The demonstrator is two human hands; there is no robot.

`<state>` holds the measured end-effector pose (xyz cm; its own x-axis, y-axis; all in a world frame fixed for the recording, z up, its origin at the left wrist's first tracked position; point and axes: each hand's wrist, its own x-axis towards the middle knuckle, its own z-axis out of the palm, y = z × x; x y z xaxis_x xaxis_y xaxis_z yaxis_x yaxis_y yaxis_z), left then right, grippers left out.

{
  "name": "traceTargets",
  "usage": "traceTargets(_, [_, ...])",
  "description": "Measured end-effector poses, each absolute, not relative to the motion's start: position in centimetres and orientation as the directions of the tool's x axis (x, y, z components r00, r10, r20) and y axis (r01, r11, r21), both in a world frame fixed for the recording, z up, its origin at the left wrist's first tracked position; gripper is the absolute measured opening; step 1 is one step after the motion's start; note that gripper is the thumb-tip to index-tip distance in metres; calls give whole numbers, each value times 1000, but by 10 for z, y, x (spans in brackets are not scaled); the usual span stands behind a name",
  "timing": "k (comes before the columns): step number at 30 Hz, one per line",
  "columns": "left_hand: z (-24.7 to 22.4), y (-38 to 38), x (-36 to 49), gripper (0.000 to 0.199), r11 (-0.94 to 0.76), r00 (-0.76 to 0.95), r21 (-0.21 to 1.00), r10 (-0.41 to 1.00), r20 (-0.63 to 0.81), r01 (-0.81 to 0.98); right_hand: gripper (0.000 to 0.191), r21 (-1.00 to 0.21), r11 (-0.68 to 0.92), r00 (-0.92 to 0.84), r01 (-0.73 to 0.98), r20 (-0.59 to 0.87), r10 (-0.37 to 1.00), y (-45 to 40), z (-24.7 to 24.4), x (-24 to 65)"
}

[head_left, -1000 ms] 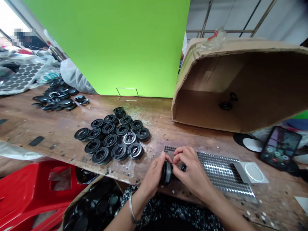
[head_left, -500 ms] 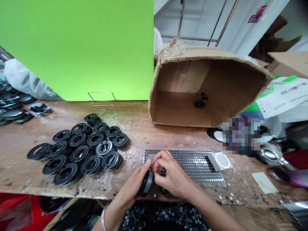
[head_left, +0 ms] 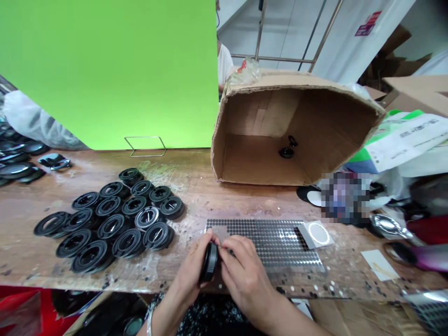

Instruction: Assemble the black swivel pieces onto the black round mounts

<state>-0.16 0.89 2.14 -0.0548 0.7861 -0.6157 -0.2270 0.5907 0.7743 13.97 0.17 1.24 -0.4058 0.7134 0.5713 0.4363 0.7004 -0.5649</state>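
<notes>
- So the right hand [head_left: 243, 273] is sitting flatter now: half a second ago its knuckles were bunching up higher, with a dark bit showing beside it, and that bit isn't showing anymore.
- Its fingertips are pinching in tight right by the upper edge of the black cap [head_left: 210, 262] — might be gripping something thin, but I honestly can't tell, it's too small.
- What I'm reading from that: the fiddly fingertip work is happening up at the cap's top edge, and it's looking unfinished.
- The left hand [head_left: 195, 256] is holding the cap on edge, thumb and fingers wrapping its side, ribbed rim turning toward the right hand.
- So the cap is sitting between the two hands, near the front of the wooden surface [head_left: 198, 191].
- Just beyond the hands, a sheet of dots [head_left: 280, 240] is lying flat, running off to the right.
- Over on the left, a bunch of black caps [head_left: 114, 227] is resting in a loose cluster — well apart from the box [head_left: 252, 172].
</notes>
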Motion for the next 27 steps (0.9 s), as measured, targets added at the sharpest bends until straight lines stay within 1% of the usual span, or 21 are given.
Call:
traceTargets(2, [20, 9, -2, 49, 587, -58, 787, 793, -606, -190, 32, -597, 687, -404, 414, 556, 727, 2, 9, 141])
traceTargets(4, [19, 9, -2, 48, 584, -50, 795, 800, -598, -167, 30, -672, 643, -419, 366, 498, 759, 7, 8, 147])
traceTargets(7, [19, 7, -5, 45, 547, -18, 818, 829, -558, -177, 21, -826, 490, -423, 281, 351, 835, 21, 11, 162])
traceTargets(9, [21, 7, -10, 43, 497, -45, 846, 857, -514, -194, 15, -888, 366, -331, 277, 270, 904, 31, 13, 174])
traceTargets(10, [22, 7, -14, 42, 469, -73, 860, 868, -491, -201, 13, -893, 329, -269, 307, 250, 930, 36, 12, 179])
traceTargets(12, [22, 8, -21, 41, 427, -117, 878, 882, -458, -215, 7, -849, 322, -220, 420, 248, 943, 41, 8, 185])
traceTargets(14, [21, 8, -28, 40, 398, -121, 887, 893, -433, -236, 8, -759, 374, -290, 533, 252, 923, 40, 1, 185])
traceTargets(16, [19, 7, -34, 40, 371, -112, 891, 905, -410, -260, 10, -668, 447, -383, 594, 254, 888, 34, -8, 179])
traceTargets(21, [14, 5, -40, 39, 350, -136, 886, 905, -404, -304, 13, -500, 584, -501, 639, 305, 809, 21, -22, 157])
traceTargets(24, [14, 5, -42, 39, 361, -139, 876, 897, -420, -320, 14, -434, 597, -518, 675, 297, 802, 20, -25, 148])
traceTargets(27, [13, 5, -44, 37, 371, -149, 866, 887, -438, -336, 15, -406, 588, -528, 700, 260, 808, 21, -25, 145])
